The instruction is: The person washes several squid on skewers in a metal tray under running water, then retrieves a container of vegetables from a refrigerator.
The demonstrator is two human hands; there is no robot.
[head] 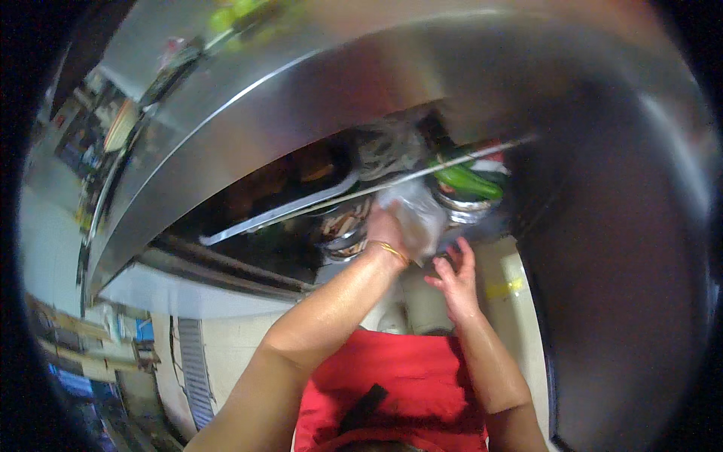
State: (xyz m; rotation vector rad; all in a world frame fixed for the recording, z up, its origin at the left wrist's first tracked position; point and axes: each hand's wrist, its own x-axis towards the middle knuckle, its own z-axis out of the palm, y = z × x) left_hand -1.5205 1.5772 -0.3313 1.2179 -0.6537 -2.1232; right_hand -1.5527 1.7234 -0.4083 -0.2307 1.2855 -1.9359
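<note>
My left hand [387, 229], with a yellow band at its wrist, reaches into the open space below a steel counter. It grips a translucent plastic bag [423, 223]; motion blur hides its contents and my fingertips. My right hand [460, 282] is just to the right and nearer to me, its fingers spread and nothing in them. Beyond it, a large green pepper [469, 182] lies on top of a round metal container [469, 212]. Left of the bag stands another metal container [343, 240] with pale, elongated pieces in it.
A thin pale rail [390, 183] crosses above the containers. Over the opening hangs the counter's steel front [271, 107]; a dark panel [615, 271] rises at the right. Behind the rail lies another plastic bag [390, 150]. A slotted drain grate [195, 367] runs along the tiled floor.
</note>
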